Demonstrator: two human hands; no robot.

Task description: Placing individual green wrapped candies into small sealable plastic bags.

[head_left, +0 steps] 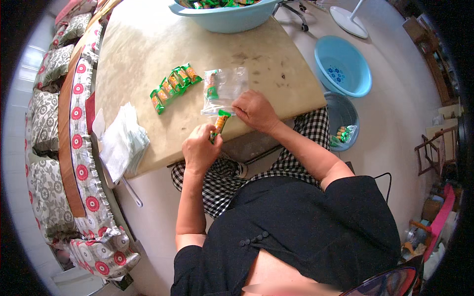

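Between the fingers of my left hand [200,148] is a small green-and-orange wrapped snack [220,123], held upright near the table's front edge. Its top end reaches the mouth of a clear plastic bag [231,84] lying flat on the table. Inside that bag, along its left side, lies another wrapped snack [211,85]. My right hand [256,111] pinches the bag's near right edge. To the left of the bag, several more of these wrapped snacks [173,86] lie side by side in a slanting row.
A big light-blue basin [224,20] full of wrapped snacks stands at the table's far edge. A stack of clear bags [123,143] lies at the left edge. On the floor at right are a blue basin [363,64] and a bucket [351,111] holding a filled bag.
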